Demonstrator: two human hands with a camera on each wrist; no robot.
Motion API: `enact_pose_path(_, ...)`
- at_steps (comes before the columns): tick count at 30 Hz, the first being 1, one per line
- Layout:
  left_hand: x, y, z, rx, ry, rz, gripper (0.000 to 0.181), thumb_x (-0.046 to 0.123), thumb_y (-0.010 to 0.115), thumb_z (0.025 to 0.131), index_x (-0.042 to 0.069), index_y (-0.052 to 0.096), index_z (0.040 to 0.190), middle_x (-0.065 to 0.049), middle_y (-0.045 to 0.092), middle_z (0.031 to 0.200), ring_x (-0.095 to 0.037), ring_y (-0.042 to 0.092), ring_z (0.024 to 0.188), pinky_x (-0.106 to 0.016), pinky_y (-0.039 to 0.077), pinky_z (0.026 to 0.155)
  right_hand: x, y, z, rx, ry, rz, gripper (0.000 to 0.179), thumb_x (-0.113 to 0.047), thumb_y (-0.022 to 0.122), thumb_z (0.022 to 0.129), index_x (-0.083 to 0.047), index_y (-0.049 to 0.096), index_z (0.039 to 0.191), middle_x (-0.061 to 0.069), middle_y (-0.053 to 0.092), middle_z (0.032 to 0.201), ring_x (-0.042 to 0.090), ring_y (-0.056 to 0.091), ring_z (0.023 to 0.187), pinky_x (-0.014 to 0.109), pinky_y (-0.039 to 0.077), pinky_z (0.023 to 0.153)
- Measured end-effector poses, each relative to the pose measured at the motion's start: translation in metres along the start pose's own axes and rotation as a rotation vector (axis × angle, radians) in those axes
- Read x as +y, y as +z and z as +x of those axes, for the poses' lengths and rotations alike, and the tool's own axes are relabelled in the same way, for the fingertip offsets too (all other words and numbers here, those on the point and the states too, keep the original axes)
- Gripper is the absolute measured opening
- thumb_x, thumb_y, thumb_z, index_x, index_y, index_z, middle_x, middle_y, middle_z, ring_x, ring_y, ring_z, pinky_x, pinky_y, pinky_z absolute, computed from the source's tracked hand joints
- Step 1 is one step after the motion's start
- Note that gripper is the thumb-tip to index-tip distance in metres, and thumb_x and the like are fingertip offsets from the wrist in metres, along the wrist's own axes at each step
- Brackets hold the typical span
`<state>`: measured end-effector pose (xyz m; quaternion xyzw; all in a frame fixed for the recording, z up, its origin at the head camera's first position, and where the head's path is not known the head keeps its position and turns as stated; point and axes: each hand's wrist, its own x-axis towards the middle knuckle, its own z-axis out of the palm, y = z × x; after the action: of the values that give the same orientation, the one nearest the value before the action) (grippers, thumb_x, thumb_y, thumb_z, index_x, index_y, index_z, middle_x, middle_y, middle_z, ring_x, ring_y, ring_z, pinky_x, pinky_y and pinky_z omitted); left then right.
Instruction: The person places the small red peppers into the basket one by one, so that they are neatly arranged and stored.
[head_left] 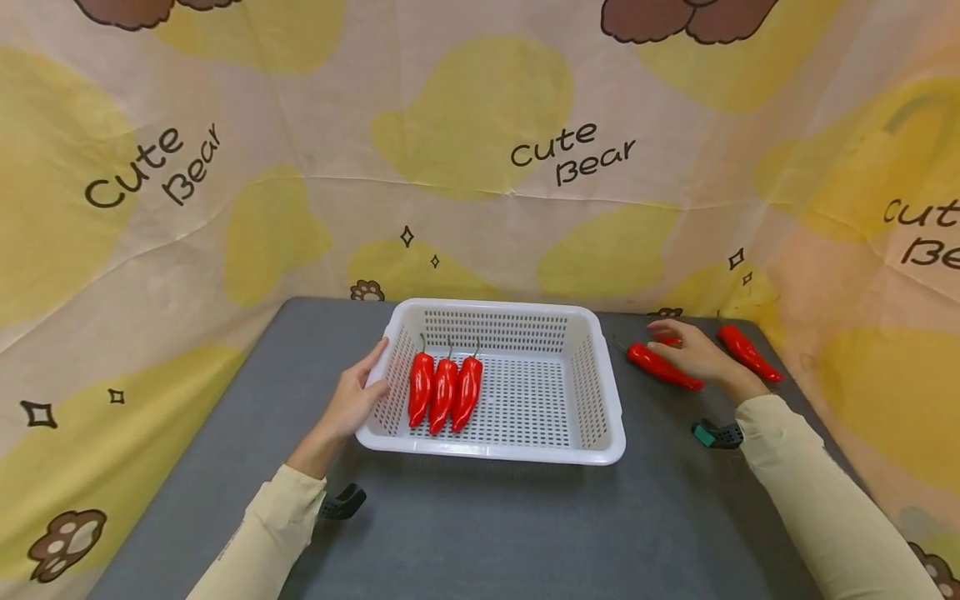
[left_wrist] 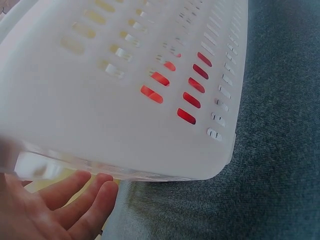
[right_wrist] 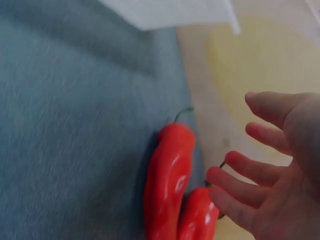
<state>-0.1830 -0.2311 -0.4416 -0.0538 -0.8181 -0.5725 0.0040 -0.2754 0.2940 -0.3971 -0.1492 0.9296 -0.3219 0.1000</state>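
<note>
A white perforated plastic basket stands on the grey table. Three red peppers with green stems lie side by side in its left half. My left hand grips the basket's left rim; the left wrist view has its fingers along the outside edge. To the right of the basket, my right hand hovers over a red pepper, fingers spread and holding nothing. A second pepper lies beside that one, mostly hidden by the hand in the head view. Another red pepper rests farther right.
A printed cloth hangs behind the table and along both sides. Dark bands show at both wrists; the right one has a green piece.
</note>
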Motion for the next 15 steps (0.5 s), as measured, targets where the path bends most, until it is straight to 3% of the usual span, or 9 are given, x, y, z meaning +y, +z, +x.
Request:
enact_pose_path(7,0.001,0.000,0.000,0.009,-0.010,-0.017,0.075,-0.003,0.046,0.093,0.016,0.024,0.162,-0.024,0.033,0.162,-0.052,0.057,0.123,-0.057,0.059,0.084,0.028,0.005,0.004,0.018,0.008,-0.064,0.050,-0.019,0.055,0.102,0.011,0.045,0.142,0.042,0.048,0.140,0.058,0.046,0.129,0.070,0.038,0.108)
enact_pose_path(15,0.004,0.001,0.000,0.010,-0.016,-0.015,0.075,-0.002,0.046,0.093,0.016,0.023,0.162,-0.021,0.030,0.164,-0.051,0.055,0.126,-0.057,0.058,0.087,0.043,0.014,0.005,0.043,-0.066,-0.076,0.038,-0.003,0.058,0.097,0.014,0.055,0.130,0.043,0.050,0.136,0.059,0.050,0.125,0.068,0.043,0.105)
